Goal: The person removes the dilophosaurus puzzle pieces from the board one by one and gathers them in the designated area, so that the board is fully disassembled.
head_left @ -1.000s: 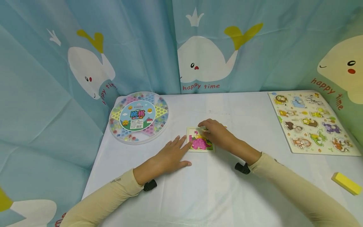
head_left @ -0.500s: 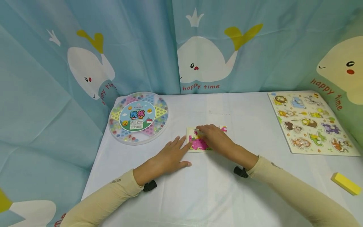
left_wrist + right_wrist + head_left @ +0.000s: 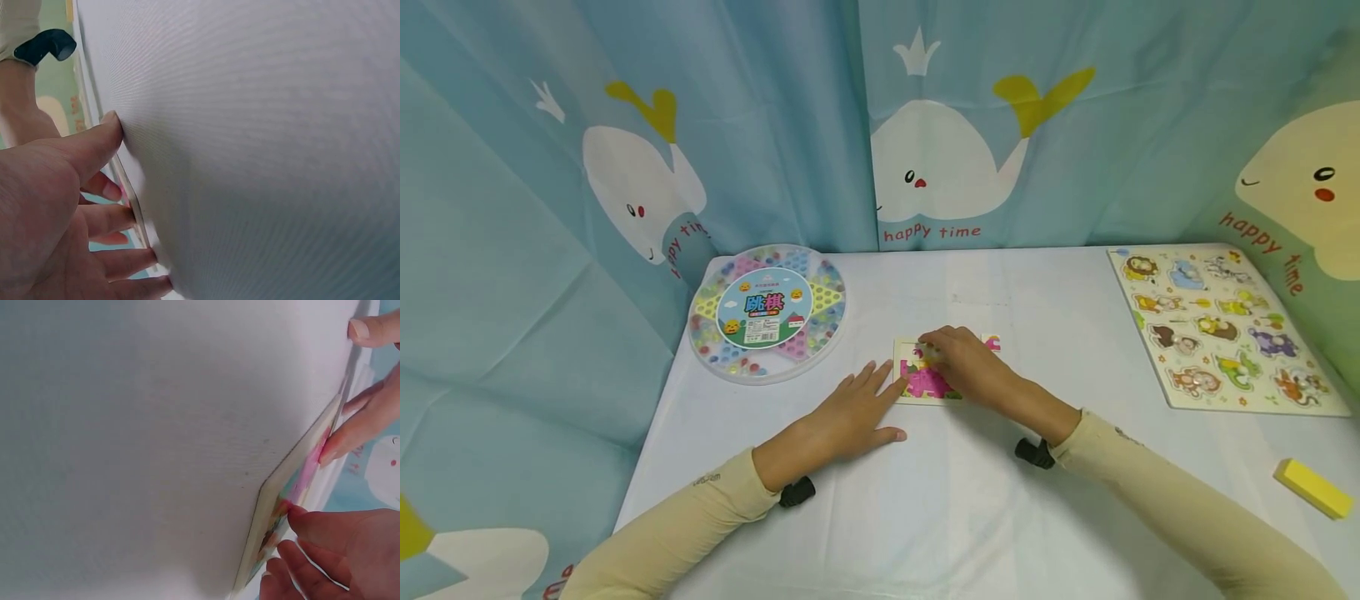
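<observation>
A small framed jigsaw puzzle (image 3: pixel 925 385) with a pink dinosaur picture lies on the white table. My left hand (image 3: pixel 842 418) rests beside it, fingers spread, and its fingertips touch the frame's left edge. Over the puzzle's upper right part bends my right hand (image 3: pixel 972 365). Its thumb and fingers pinch at a puzzle piece, mostly hidden by the fingertips. In the right wrist view, the right thumb (image 3: pixel 319 528) meets the picture surface inside the pale frame (image 3: pixel 265 495). A loose puzzle piece (image 3: pixel 991 342), white and pink, lies just beyond the right hand.
A round Chinese checkers box (image 3: pixel 765 312) with coloured beads lies at the back left. An animal peg puzzle board (image 3: pixel 1221 329) is at the back right, with a yellow block (image 3: pixel 1312 488) nearer on the right. A whale-print curtain (image 3: pixel 760 125) hangs behind the table.
My right hand has shifted slightly left and down over the puzzle, bringing the loose piece into fuller view. The left hand stays in place.
</observation>
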The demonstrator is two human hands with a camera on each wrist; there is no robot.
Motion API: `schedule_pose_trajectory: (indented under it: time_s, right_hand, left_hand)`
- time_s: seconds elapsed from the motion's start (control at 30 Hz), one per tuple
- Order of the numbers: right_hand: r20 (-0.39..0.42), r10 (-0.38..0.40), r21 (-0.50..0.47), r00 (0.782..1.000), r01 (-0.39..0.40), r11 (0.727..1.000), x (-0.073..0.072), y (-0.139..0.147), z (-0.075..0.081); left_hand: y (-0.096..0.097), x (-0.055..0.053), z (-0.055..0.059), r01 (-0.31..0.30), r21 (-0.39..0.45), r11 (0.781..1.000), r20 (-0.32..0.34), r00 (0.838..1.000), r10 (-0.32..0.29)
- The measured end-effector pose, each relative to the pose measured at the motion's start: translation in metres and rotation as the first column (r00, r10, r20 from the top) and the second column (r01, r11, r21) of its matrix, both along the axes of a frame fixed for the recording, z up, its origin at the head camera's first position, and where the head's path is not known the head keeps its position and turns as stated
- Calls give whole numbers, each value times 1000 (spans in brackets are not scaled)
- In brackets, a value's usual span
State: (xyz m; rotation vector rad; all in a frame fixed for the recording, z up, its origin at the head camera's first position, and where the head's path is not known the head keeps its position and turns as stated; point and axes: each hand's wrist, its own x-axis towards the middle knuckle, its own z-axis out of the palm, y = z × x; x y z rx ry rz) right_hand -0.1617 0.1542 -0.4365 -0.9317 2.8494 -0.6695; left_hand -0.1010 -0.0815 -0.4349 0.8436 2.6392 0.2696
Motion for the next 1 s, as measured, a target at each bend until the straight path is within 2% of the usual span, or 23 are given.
schedule_pose_trajectory:
  time_s: [0.4,0.63,0.83,1.0]
  right_hand:
    - [14,39,20,999,-39,999,-5,1,1]
    - [65,17,37,998,-20,999,-6,1,4]
    - [64,19,18,998,-21,1000,-7,2,3]
    - [95,-2,-1,995,2,1000,-6,3,3]
  left_hand:
    - [0,1,0,3,-11,1000,-3,1000,-4]
    - [0,1,-1,-10,-6,1000,18,1000,11]
    - [0,0,-1,-6,-10,1000,12,1000,6]
    - [0,0,-1,-1,-11,1000,5,1000,1]
